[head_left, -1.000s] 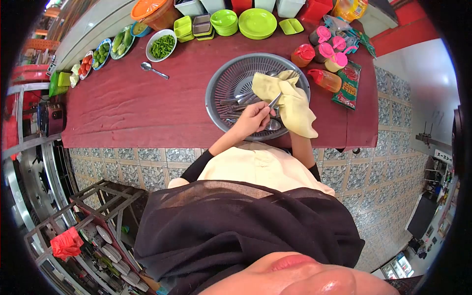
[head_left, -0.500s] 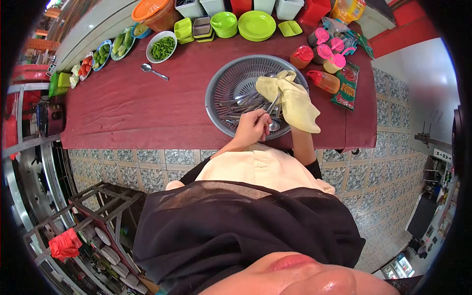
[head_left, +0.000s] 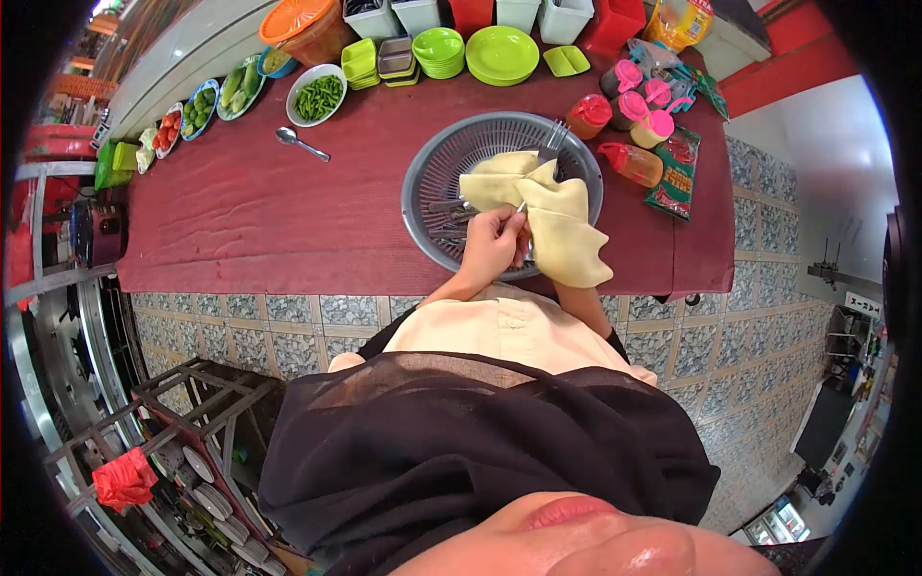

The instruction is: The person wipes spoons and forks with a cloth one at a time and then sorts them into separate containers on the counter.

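Note:
My left hand (head_left: 492, 245) is closed, pinching the handle end of a fork (head_left: 551, 144) over the grey plastic basket (head_left: 415, 206). The fork's tines stick out past the far side of a pale yellow cloth (head_left: 562, 216), which is folded around its middle. My right hand is covered by this cloth and grips it around the fork; only the wrist and forearm (head_left: 581, 302) show. Beneath both hands, several spoons and forks (head_left: 447, 219) lie in the basket, partly hidden by the cloth.
A single spoon (head_left: 303, 143) lies on the red-covered table (head_left: 259, 221). A bowl of green chillies (head_left: 318, 96), green plates (head_left: 502, 54) and small dishes line the back. Sauce bottles (head_left: 631, 163), pink-lidded jars (head_left: 653, 127) and a green packet (head_left: 673, 182) stand right of the basket.
The cloth has moved left and nearer my left hand, and now wraps the fork's middle. The tines have come into view at its far side.

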Tool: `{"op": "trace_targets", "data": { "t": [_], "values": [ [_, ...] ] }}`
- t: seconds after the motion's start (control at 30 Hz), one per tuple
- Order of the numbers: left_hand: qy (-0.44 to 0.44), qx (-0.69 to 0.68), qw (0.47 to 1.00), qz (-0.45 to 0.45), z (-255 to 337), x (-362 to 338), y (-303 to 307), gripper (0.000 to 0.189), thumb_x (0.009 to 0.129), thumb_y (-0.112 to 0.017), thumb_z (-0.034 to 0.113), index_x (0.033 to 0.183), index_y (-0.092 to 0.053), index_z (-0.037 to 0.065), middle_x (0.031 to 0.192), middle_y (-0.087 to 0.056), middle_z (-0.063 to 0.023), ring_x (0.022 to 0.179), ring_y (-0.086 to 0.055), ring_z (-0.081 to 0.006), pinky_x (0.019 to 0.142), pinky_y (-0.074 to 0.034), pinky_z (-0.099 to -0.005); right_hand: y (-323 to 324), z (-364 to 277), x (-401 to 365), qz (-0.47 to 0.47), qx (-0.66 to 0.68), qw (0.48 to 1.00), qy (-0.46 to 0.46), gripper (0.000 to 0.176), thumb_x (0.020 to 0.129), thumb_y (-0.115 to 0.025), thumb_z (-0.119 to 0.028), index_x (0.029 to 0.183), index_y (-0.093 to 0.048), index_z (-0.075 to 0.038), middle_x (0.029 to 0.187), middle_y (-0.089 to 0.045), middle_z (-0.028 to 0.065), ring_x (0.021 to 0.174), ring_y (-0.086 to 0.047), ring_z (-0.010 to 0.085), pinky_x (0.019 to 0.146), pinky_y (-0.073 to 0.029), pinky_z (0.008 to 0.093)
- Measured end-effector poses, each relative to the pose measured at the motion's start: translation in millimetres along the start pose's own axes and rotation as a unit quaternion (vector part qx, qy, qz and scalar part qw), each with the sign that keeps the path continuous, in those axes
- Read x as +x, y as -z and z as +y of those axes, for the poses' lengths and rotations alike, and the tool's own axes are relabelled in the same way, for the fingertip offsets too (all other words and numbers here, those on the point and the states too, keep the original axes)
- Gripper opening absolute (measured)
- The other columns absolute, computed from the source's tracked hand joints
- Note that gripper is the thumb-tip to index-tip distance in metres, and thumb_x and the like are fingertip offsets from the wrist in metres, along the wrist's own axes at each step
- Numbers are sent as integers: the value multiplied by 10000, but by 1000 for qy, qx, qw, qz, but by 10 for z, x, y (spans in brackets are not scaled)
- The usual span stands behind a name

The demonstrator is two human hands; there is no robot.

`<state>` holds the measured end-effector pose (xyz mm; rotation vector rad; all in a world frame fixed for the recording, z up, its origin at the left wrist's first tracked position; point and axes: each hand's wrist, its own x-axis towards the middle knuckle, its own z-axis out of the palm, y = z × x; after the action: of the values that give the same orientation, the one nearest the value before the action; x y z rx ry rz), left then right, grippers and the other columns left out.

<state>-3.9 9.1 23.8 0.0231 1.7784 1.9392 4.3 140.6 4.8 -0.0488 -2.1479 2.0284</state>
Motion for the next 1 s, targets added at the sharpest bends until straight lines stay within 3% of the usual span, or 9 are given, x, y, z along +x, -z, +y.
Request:
{"op": "trace_targets", "data": {
  "t": [0.2, 0.33, 0.43, 0.67, 0.77, 0.8, 0.93, 0.97, 1.0],
  "values": [
    [-14, 5, 999, -45, -1, -91, -31, 232, 920, -421, 123, 756, -534, 4, 541, -529, -46, 390, -456, -75, 355, -350, -201, 260, -213, 419, 15, -212, 951, 225, 201, 829, -532, -144, 916, -617, 16, 726, -574, -23, 578, -496, 58, 499, -381, 206],
    [5, -8, 998, -62, -62, -142, -40, 230, 921, -423, 125, 756, -526, 2, 535, -521, -41, 388, -456, -77, 359, -360, -200, 347, -265, 505, 98, 228, 951, -183, 221, 850, -540, -198, 902, -644, -10, 727, -560, -45, 583, -477, 11, 486, -349, 188],
    [10, -11, 999, -43, -43, -125, -76, 235, 921, -421, 124, 748, -529, 7, 537, -522, -41, 382, -458, -80, 355, -358, -203, 225, -316, 429, 92, 8, 992, -89, 230, 861, -540, -251, 894, -634, -44, 646, -545, -9, 527, -480, 68, 480, -379, 216],
    [-8, -113, 993, 16, 18, 11, -63, 237, 896, -468, 102, 709, -551, -18, 491, -503, -34, 360, -446, -80, 337, -326, -242, -119, -88, 51, -16, 19, 998, -64, 188, 855, -544, -217, 865, -606, -40, 599, -529, 7, 489, -498, 107, 470, -404, 242],
    [-137, 181, 972, 59, -133, 175, 187, 220, 855, -542, 132, 706, -574, -25, 506, -526, -25, 391, -464, -71, 375, -351, -234, -57, -280, 128, -50, 15, 992, -116, 171, 853, -546, -202, 852, -594, -38, 579, -522, 14, 473, -505, 124, 466, -415, 254],
    [-89, 108, 986, 96, 92, 138, 184, 203, 805, -609, 157, 709, -595, -21, 550, -562, -16, 459, -490, -59, 425, -378, -215, -9, -371, 162, -78, -23, 990, -111, 166, 852, -547, -198, 848, -590, -38, 572, -520, 16, 468, -508, 130, 464, -419, 258],
    [-234, 74, 953, 177, 208, 483, 316, 146, 798, -619, 110, 703, -592, 2, 609, -577, -18, 540, -501, -48, 481, -394, -198, 108, -501, 351, -190, -379, 869, 256, 172, 864, -528, -187, 892, -601, -33, 555, -509, -3, 457, -504, 122, 455, -416, 243],
    [-264, 85, 945, 176, 285, 547, 324, 138, 797, -622, 94, 693, -588, 10, 617, -573, -13, 548, -497, -44, 482, -389, -198, 74, -339, 229, -187, -240, 952, 34, 195, 873, -517, -185, 993, -583, -47, 673, -552, 17, 577, -534, 131, 548, -447, 249],
    [-205, 36, 970, 124, 308, 598, 385, 137, 799, -617, 77, 684, -578, 14, 657, -575, -8, 602, -501, -47, 534, -398, -201, 47, -209, 189, -152, -162, 975, -12, 192, 873, -516, -181, 994, -581, -47, 680, -551, 18, 583, -533, 131, 551, -447, 249]
  ]
}}
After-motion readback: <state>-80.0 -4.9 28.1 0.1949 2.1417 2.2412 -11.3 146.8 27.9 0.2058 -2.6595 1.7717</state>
